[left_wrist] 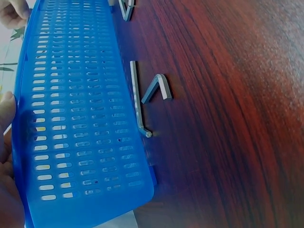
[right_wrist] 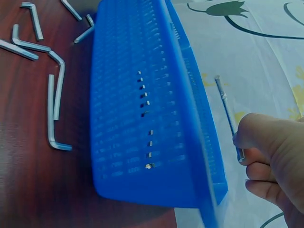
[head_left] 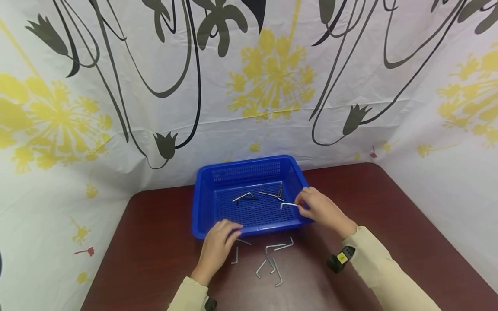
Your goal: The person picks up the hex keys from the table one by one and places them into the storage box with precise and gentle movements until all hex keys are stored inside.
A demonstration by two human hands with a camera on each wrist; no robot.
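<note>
A blue plastic basket [head_left: 256,227] stands on the table, with several hex keys [head_left: 268,194] lying inside it. My right hand [head_left: 320,209] is over the basket's right side and pinches a silver hex key [head_left: 289,204] near one end. In the right wrist view the pinched hex key [right_wrist: 225,104] points up from between thumb and fingers. My left hand [head_left: 218,246] holds the basket's front rim near its left corner. In the left wrist view its fingers lie partly out of frame. More hex keys [head_left: 277,272] lie loose on the table in front of the basket.
The dark red-brown table [head_left: 155,242] runs out to both sides and has rounded far corners. Behind the basket hangs a white cloth [head_left: 249,129] with yellow and grey flower prints. A black wrist device [head_left: 340,259] sits on the right forearm.
</note>
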